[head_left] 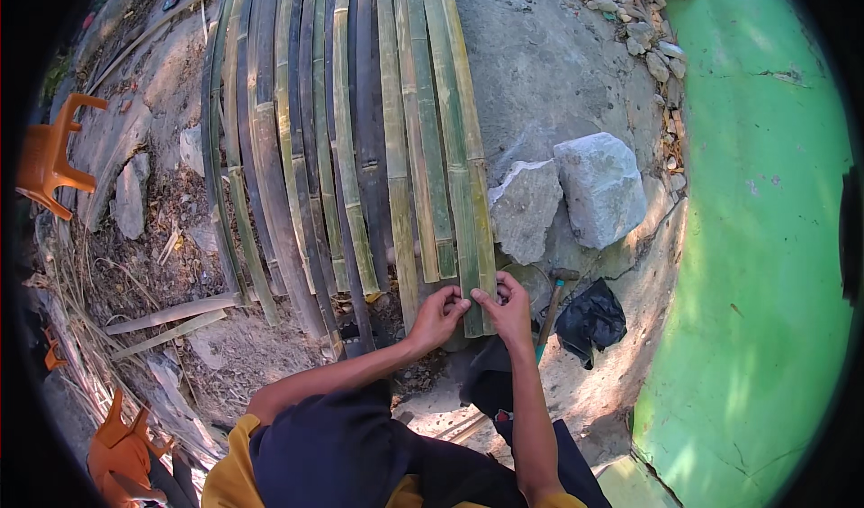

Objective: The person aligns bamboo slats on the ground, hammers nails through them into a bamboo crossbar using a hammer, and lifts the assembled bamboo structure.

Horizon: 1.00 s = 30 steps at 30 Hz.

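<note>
Long split bamboo strips point(396, 148), green, tan and dark, lie side by side and run away from me. My left hand point(438, 317) pinches at the near end of a green bamboo strip point(466, 256) on the right side of the row. On the other side of that end, my right hand point(506, 308) grips the outermost strip point(482, 238) with thumb and bent fingers. The two hands are close together, with the strip ends between them. Some fingertips are hidden behind the bamboo.
Two pale rocks point(601, 188) sit right of the strips. A hammer point(549, 314) and a black plastic bag point(591, 319) lie near my right arm. Green-painted floor point(756, 238) runs along the right. Orange chairs point(58, 157) and a person in orange point(126, 467) are at left.
</note>
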Tool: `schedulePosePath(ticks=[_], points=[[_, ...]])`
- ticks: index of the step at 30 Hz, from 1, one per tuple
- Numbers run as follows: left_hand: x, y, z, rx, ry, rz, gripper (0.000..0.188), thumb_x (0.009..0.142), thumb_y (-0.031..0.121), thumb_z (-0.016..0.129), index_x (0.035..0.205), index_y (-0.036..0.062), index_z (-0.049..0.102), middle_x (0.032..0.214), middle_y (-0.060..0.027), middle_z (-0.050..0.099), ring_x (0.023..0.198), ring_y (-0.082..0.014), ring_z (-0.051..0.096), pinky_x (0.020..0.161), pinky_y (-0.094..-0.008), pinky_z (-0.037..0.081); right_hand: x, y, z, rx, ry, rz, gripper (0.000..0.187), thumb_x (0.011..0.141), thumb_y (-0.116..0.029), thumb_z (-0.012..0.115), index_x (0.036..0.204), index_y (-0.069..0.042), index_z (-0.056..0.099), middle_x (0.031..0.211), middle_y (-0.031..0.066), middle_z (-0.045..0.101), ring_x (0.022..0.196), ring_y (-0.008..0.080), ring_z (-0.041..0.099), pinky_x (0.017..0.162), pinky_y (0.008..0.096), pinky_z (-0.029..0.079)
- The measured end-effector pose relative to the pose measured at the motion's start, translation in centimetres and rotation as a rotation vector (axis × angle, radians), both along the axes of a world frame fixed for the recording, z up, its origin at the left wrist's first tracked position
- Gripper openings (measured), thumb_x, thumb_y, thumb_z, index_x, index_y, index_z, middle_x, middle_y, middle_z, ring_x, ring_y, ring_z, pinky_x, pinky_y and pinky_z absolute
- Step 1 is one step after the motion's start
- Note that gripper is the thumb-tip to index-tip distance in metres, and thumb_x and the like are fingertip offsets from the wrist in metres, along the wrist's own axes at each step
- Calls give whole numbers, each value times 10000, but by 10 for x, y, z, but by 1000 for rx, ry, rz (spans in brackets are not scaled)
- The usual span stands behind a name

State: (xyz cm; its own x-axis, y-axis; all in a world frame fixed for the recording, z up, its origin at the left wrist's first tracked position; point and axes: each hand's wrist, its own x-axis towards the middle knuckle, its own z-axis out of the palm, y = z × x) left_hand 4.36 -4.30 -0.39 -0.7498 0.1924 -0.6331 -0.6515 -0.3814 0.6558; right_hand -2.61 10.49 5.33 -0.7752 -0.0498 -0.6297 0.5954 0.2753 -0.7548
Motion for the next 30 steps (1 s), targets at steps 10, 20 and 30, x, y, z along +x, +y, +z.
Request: schedulePosePath(ticks=[10,20,30], points=[[-40,-41,38,-485,295,-604,254,976,139,629,1121,-67,596,904,-288,684,880,-464,677,763,-455,552,3,3,-14,-43,16,-21,326,874,1,756,1153,21,589,1003,118,741,896,122,696,785,269,563],[-22,-26,27,-144,42,-184,114,985,5,611,1024,-89,660,853,-95,717,801,-139,725,683,-284,605,5,3,-17,-98,-40,37,376,902,-103,749,1217,23,586,1039,90,721,934,132,675,811,302,546],[-33,-28,33,-173,49,-218,98,968,-62,565,1031,-89,636,939,-140,721,867,-188,739,730,-308,623,9,-19,-8,292,280,160,530,792,-228,843,1178,-18,548,936,176,727,868,281,738,751,406,561]])
